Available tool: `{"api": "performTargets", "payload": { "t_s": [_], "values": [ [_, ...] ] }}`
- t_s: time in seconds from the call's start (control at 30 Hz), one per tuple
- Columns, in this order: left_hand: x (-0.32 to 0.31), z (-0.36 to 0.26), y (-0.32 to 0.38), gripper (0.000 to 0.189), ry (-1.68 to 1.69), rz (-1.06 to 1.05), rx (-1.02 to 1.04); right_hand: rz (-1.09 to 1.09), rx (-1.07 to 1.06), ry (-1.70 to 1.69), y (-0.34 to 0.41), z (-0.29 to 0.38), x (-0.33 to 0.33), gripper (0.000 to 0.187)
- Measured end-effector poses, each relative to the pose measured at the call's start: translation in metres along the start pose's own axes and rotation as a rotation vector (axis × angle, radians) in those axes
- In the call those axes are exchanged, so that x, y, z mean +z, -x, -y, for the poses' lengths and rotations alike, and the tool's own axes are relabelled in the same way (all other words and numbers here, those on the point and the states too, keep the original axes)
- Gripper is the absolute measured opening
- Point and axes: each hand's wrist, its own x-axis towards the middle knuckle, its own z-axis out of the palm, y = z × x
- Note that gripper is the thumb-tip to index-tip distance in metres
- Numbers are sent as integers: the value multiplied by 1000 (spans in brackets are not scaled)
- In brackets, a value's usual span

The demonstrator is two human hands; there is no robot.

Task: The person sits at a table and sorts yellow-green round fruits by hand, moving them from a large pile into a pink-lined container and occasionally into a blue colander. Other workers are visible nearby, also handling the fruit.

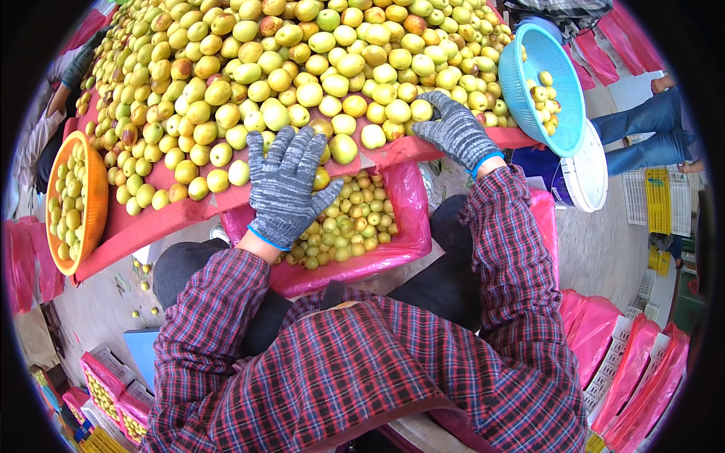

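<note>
A large heap of yellow-green jujubes (340, 62), some blushed brown, covers a table with red cloth (141, 240). My left hand (286, 187), in a grey knit glove with a blue cuff, spreads its fingers palm down at the table's front edge, fingertips beside the nearest fruit. Below it stands a crate lined with pink plastic (410, 215), holding many smaller jujubes (351, 221); the left hand hides part of it. My right hand (460, 131), gloved alike, is at the edge further right. Its thumb and fingers are apart, and the tips are against or close to a jujube (421, 110).
An orange basket (97, 198) of jujubes sits at the table's left corner, a blue basket (512, 73) with several at the right. Beneath the blue one is a white-lidded bucket (592, 170). Pink-lined crates (595, 334) stand behind right. Other people's arms and legs show at both sides.
</note>
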Motion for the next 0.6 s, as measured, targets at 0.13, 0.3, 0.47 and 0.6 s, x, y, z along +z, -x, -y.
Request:
{"api": "performTargets", "payload": {
  "t_s": [0.13, 0.3, 0.47, 0.6],
  "values": [
    [2, -1, -2, 61, -52, 55, 66, 33, -148, -16, 3, 20, 2, 54],
    [1, -2, -4, 61, 30, 18, 102, 64, -190, 0, 1, 42, 10, 52],
    [-1, -2, -3, 60, 27, 13, 100, 76, -308, -389, 4, 27, -13, 39],
    [1, 0, -1, 52, 23, 19, 132, 147, 284, -287, 9, 13, -25, 31]
  ]
}}
